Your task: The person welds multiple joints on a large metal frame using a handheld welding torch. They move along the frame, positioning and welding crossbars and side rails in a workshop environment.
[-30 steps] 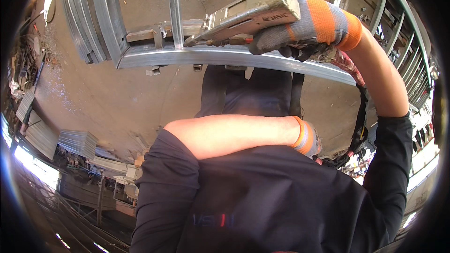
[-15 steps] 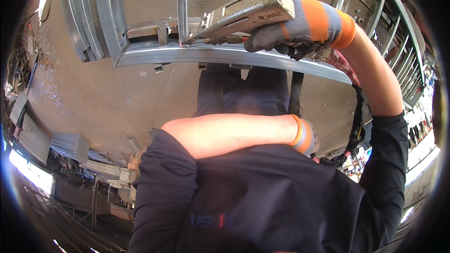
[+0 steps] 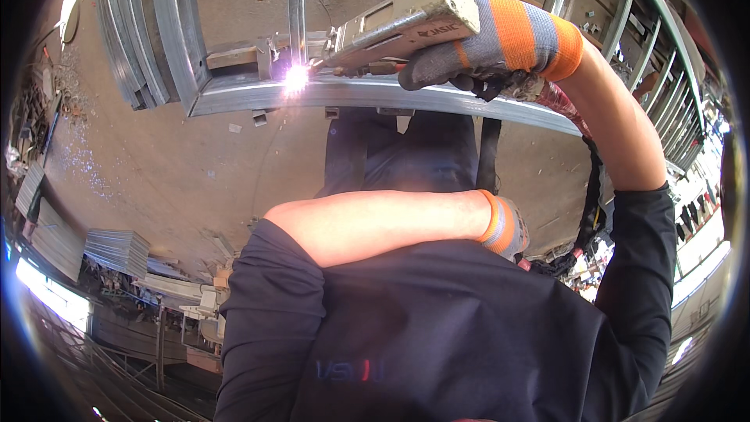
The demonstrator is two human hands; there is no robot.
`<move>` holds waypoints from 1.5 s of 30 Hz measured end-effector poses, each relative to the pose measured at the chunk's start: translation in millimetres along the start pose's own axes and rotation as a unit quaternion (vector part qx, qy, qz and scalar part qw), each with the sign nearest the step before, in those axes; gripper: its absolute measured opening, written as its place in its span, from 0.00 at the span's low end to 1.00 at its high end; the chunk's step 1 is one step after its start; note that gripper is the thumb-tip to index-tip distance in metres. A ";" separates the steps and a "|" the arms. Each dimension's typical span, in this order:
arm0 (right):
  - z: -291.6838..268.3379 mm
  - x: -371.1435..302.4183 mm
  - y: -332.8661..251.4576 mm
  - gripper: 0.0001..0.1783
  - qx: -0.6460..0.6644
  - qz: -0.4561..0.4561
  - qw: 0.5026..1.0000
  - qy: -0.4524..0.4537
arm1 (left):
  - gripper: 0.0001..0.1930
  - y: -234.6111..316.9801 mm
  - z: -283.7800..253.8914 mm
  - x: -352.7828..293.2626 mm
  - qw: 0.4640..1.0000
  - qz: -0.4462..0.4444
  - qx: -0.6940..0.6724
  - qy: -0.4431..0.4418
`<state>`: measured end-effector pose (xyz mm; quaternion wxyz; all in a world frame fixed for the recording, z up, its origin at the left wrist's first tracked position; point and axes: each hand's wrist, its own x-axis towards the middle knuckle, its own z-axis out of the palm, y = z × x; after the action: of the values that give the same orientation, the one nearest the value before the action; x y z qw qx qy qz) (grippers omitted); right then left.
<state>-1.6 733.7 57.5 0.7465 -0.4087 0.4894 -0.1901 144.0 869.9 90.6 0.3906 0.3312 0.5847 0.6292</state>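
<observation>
My left arm lies folded across my chest, bare to the wrist, and its gloved hand is tucked against my dark shirt. Only the orange and grey cuff and a bit of the back of the glove show, so I cannot tell whether that grip is curled or spread, nor whether it holds anything.

Farther out, my right hand (same striped glove) is wrapped tight round the welding tool, fingers curled under its grey body and thumb side on top. The tool slants down to the left, and its tip meets the steel rail at a bright spark, just where an upright bar joins the rail. The glare hides the tip itself and the joint.

A black cable hangs below my right forearm, its lower end lost behind my sleeve.

Beyond the rail, more curved steel bars lie on the concrete floor, bent by the lens toward the rim.
</observation>
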 end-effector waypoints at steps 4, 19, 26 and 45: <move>1.3 -1.5 -1.0 0.27 0.008 0.018 1.000 0.009 | 0.26 2.7 -3.2 -3.4 1.000 -0.006 0.000 -0.008; 1.7 -10.6 -1.9 0.23 0.002 0.055 0.998 0.015 | 0.26 2.4 -2.1 -2.5 1.000 0.000 0.018 -0.014; 3.1 -9.3 -5.3 0.24 -0.024 -0.006 1.000 0.012 | 0.32 -3.1 5.0 0.2 1.000 0.010 0.005 0.005; 78.6 -208.7 -58.6 0.39 -0.211 -0.053 0.867 0.449 | 0.30 102.4 -7.9 -217.4 0.692 0.076 0.253 0.672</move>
<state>-18.8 874.9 238.9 0.3314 -0.4526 0.7773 -0.2848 229.8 674.0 200.3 -0.2537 -0.0506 0.8011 0.5398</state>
